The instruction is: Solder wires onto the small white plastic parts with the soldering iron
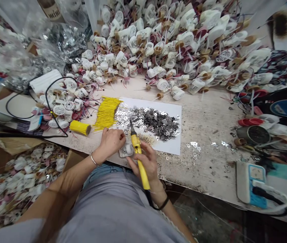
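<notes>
My left hand (111, 141) curls over a small white plastic part (126, 151) at the table's front edge, and its fingers appear to grip it. My right hand (145, 162) holds a yellow-handled soldering iron (137, 148) like a pen, with its thin metal tip pointing up and away from me. The tip is just above a white sheet (168, 143) covered with small silver metal tabs (156, 123). A flat bundle of cut yellow wires (106, 113) lies by the sheet's left edge, left of both hands.
Large heaps of white plastic parts with wires (163, 44) fill the far side of the table. A yellow wire bundle (79, 127), black cable (57, 101), metal can (253, 135) and blue-and-white power strip (251, 184) stand around. A box of more parts (23, 182) sits at lower left.
</notes>
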Demonstrator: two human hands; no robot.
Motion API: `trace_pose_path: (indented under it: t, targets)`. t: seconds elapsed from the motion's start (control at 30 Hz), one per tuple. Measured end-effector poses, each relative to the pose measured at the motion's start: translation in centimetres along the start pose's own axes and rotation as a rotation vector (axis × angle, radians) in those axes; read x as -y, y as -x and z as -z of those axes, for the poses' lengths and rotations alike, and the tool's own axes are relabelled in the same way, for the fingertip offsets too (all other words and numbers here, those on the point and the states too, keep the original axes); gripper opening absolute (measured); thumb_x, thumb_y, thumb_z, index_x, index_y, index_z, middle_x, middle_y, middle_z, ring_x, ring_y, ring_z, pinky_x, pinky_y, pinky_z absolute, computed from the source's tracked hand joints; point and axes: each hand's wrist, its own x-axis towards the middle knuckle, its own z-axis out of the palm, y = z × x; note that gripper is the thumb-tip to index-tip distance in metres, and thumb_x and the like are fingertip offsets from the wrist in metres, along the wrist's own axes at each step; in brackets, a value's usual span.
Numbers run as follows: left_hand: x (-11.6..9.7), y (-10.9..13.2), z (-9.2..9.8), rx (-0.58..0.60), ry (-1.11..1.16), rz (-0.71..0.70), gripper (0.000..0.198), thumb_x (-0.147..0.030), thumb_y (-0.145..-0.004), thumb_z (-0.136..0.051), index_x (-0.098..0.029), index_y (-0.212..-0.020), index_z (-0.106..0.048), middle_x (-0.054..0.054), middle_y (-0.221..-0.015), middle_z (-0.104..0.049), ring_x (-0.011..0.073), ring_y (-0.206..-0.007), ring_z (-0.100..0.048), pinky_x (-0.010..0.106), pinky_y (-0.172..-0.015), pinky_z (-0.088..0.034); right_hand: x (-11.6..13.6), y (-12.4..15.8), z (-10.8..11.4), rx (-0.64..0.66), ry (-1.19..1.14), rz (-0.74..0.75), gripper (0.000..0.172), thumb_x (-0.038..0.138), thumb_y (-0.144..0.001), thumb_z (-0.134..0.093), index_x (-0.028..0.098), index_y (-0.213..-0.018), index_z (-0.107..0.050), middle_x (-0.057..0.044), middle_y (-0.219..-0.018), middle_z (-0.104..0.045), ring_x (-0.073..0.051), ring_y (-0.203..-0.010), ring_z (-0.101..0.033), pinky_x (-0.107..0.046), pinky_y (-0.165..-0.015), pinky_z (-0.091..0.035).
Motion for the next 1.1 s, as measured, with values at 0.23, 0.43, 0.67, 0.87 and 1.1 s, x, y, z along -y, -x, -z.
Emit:
trace_pose_path:
  t: [0.23,0.43,0.67,0.87,1.1]
  targets:
    - [-0.9,0.1,0.0,0.035,0.042,-0.116,0.02,-0.024,-0.085,-0.051,-0.018,-0.084,-0.07,0.005,-0.085,-0.072,0.022,-0.085,-0.063,0.035,-0.078,-0.037,-0.5,-0.3,-0.1,0.015,0.089,0.029,0.018,0.005,-0.077,-0.063,0.02,-0.084,-0.056,-0.008,-0.124,-0.046,-0.019,-0.11,-0.058,-0.026,-0.076,-0.062]
    - [-1.5,0.5,-0.6,0.065,0.048,-0.239,0.021,-0.029,-0.089,-0.054,-0.018,-0.087,-0.071,0.007,-0.09,-0.069,0.0223,-0.09,-0.061,0.034,-0.078,-0.038,-3.7,-1.2,2.9,-0.115,0.286,0.071,0.025,0.003,-0.076,-0.063,0.022,-0.092,-0.061,-0.006,-0.126,-0.047,-0.02,-0.11,-0.058,-0.027,-0.081,-0.061]
    - [0.5,0.3,0.8,-0.047,0.038,-0.16,0.021,-0.027,-0.091,-0.05,-0.019,-0.092,-0.07,0.006,-0.095,-0.07,0.023,-0.094,-0.06,0.037,-0.082,-0.035,-7.1,-1.9,4.2,0.041,0.268,-0.004,0.029,0.008,-0.084,-0.054,0.026,-0.105,-0.062,-0.004,-0.135,-0.044,-0.022,-0.125,-0.049,-0.037,-0.096,-0.055]
    - [3.0,-1.4,1.7,-0.177,-0.126,-0.013,0.024,-0.025,-0.09,-0.046,-0.017,-0.094,-0.069,0.011,-0.096,-0.067,0.0289,-0.097,-0.056,0.042,-0.084,-0.035,-6.5,-1.8,3.1,0.048,0.232,0.12,0.035,0.006,-0.081,-0.057,0.026,-0.109,-0.06,-0.006,-0.135,-0.044,-0.024,-0.122,-0.051,-0.035,-0.087,-0.06]
    - [3.3,-1.9,1.7,-0.272,-0.13,-0.113,0.023,-0.021,-0.092,-0.042,-0.015,-0.093,-0.064,0.013,-0.1,-0.063,0.0274,-0.1,-0.052,0.039,-0.087,-0.036,-3.8,-1.2,3.9,-0.221,0.236,0.004,0.022,0.009,-0.076,-0.065,0.023,-0.092,-0.062,-0.006,-0.121,-0.059,-0.022,-0.103,-0.064,-0.037,-0.077,-0.063]
